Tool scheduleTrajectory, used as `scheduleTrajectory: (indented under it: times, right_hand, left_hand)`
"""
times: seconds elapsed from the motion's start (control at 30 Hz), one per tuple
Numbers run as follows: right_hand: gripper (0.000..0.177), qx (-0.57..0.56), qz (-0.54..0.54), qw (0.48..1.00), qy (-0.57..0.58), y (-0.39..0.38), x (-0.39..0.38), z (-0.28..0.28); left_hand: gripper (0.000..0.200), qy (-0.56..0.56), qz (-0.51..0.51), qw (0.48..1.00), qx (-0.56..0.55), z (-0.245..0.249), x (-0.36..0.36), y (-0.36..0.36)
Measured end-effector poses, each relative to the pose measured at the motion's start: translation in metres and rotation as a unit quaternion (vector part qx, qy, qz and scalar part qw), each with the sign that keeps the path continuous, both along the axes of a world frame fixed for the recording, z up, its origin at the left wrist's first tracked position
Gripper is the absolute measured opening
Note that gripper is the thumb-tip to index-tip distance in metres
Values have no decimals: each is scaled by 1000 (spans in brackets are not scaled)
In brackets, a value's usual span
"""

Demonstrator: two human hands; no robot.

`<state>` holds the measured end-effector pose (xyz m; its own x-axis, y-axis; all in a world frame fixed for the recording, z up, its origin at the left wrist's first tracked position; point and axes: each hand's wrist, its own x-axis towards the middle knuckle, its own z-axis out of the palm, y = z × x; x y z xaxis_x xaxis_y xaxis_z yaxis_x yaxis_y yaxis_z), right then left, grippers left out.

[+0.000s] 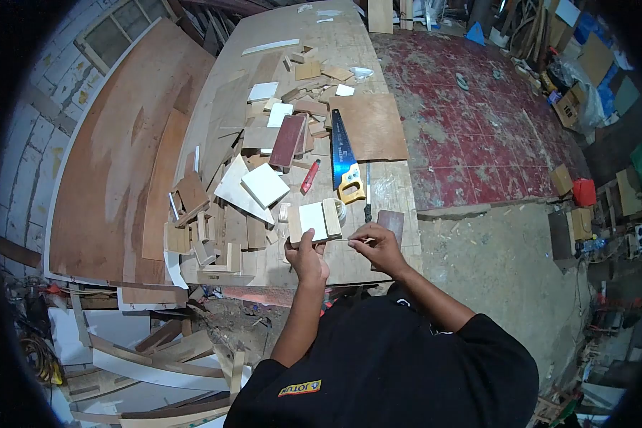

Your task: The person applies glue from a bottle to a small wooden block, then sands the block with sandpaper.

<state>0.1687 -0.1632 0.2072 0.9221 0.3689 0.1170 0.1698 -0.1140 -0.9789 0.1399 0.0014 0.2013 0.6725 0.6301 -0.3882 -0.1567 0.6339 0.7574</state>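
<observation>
My left hand (308, 258) grips a small wooden block assembly (312, 220), its thumb on the white face between two pale wood strips. Beside its lower right corner, my right hand (379, 250) is closed in a pinch on a thin stick (344, 240) that reaches towards the assembly. The stick's exact kind is too small to make out. Just beyond the assembly is a round container (341, 210), partly hidden. A hand saw (344, 160) with a yellow handle lies past my hands, with a red cutter-like tool (310, 176) to its left.
Wood offcuts and white boards (265, 185) cover the left and middle of the workbench (385, 187). A plywood sheet (367, 128) lies right of the saw, and a dark brown piece (391, 222) rests behind my right hand. A large wood panel (114, 157) leans at left.
</observation>
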Motion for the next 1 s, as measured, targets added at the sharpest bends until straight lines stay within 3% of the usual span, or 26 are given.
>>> scheduleTrajectory:
  times: [1.0]
  right_hand:
    - [11, 23, -60, 997, -53, 7, -14, -24]
  left_hand:
    - [44, -6, 28, 1000, 7, 7, -10, -7]
